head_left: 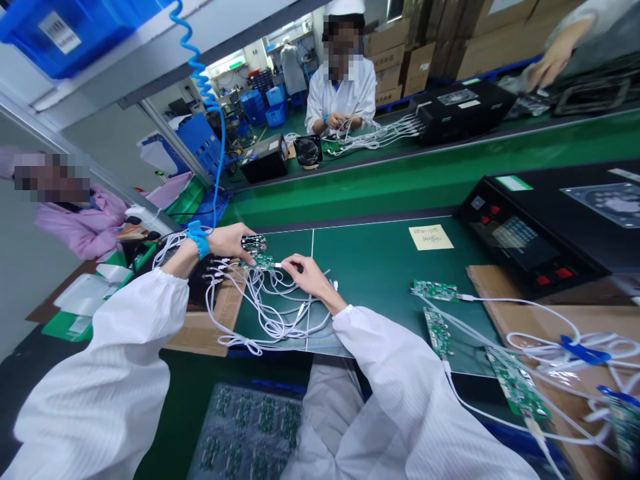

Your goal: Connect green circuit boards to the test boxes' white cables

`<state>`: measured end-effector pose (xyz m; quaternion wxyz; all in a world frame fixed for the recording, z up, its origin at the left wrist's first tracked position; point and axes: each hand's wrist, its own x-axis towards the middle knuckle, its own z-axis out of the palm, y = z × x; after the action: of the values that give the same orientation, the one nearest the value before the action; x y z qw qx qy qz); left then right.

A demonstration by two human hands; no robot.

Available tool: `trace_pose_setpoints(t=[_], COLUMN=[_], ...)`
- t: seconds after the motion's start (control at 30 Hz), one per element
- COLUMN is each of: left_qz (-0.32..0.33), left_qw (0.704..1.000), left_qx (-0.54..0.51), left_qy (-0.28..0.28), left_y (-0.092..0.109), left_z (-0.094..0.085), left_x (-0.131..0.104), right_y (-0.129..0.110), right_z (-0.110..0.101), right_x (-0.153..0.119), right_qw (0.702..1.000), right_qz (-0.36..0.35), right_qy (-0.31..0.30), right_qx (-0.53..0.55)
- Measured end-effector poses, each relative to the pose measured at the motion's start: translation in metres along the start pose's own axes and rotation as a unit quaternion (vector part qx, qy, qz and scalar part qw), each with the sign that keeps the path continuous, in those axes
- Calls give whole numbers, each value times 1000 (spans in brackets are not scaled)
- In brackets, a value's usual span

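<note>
Left hand [229, 240]: grip around green circuit board [262, 262] | right hand [307, 275]: pinching white plug [278, 265] | plug seating too small to tell

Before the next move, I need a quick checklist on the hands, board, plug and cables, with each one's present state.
1. Left hand steadying the green circuit board: ok, fingers on it.
2. Right hand on the white plug: ok, pinched at the board's end.
3. Plug fully seated: cannot tell, too small.
4. White cables untangled: not ok, heaped in overlapping loops.
5. Blue wristband worn: ok, on the left wrist.
</note>
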<state>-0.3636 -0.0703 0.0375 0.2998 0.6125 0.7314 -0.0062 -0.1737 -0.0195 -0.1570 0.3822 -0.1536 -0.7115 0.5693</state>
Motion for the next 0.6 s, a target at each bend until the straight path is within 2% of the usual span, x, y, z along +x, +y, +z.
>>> trace_pose_setpoints(t=[0.1, 0.33, 0.6], left_qz=[8, 16, 12], left_qw=[1000, 1000, 999], left_qx=[13, 7, -11], left_qy=[-5, 17, 29], left_y=[2, 7, 7], left_z=[1, 5, 10], left_x=[1, 0, -7], right_y=[0, -1, -4], right_z=[0, 0, 1], right_x=[-1, -1, -1], right_qw=[1000, 998, 997], right_qz=[1, 15, 40], right_qy=[4, 58, 61], right_qx=[9, 32, 30])
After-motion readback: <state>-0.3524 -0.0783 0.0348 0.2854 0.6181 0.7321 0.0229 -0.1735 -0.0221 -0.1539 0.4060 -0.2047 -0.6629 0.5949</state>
